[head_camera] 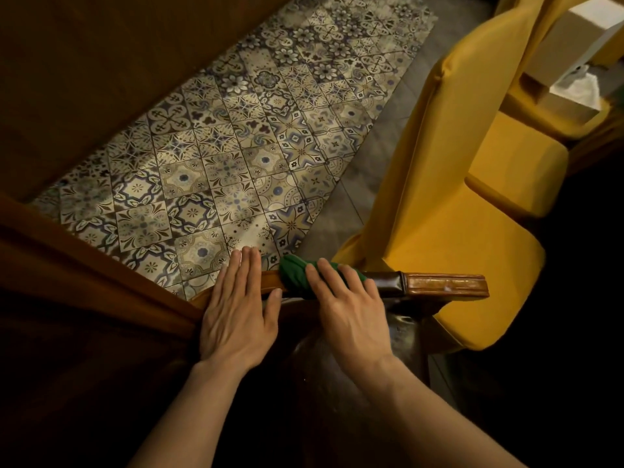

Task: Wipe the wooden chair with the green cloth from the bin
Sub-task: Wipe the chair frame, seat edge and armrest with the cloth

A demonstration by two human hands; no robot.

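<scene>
The wooden chair's top rail (445, 286) runs left to right across the lower middle of the view, with its dark back and seat below it in shadow. A bunched green cloth (293, 272) lies on the rail. My right hand (351, 309) presses flat on the cloth, fingers spread over it and the rail. My left hand (236, 305) rests flat on the rail just left of the cloth, fingers together and pointing away from me, holding nothing. The bin is not in view.
Yellow upholstered chairs (449, 204) stand close on the right, almost touching the rail's end. Patterned floor tiles (236, 157) stretch beyond the rail. A dark wooden panel (84, 62) fills the upper left, and a brown wooden edge (67, 265) runs along the left.
</scene>
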